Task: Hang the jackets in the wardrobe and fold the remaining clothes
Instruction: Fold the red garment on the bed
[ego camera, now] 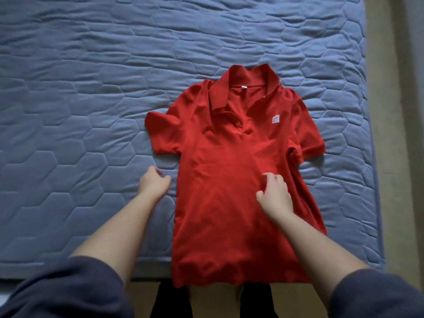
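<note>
A red polo shirt (229, 180) lies flat, front side up, on a blue quilted mattress (91, 88). It is by the near edge, closer to the right edge than the left. Its collar (243, 83) points to the far side. The bottom of the shirt hangs a little over the near edge. Both short sleeves are spread out to the sides. A small white patch (275, 119) sits on the chest.

The left hand (153, 182) is just beside the shirt, over the bare mattress. Its fingers are softly curled and it holds nothing. The right hand (274, 196) is over the shirt's middle, a bit to the right. Its fingers are bent and its thumb sticks out. You cannot tell if it is pinching the cloth or only touching it.

Both arms are bare up to dark blue sleeves (68, 290). Black trouser legs (169, 304) show below the near edge. A pale floor (390, 134) runs along the right edge of the mattress.
</note>
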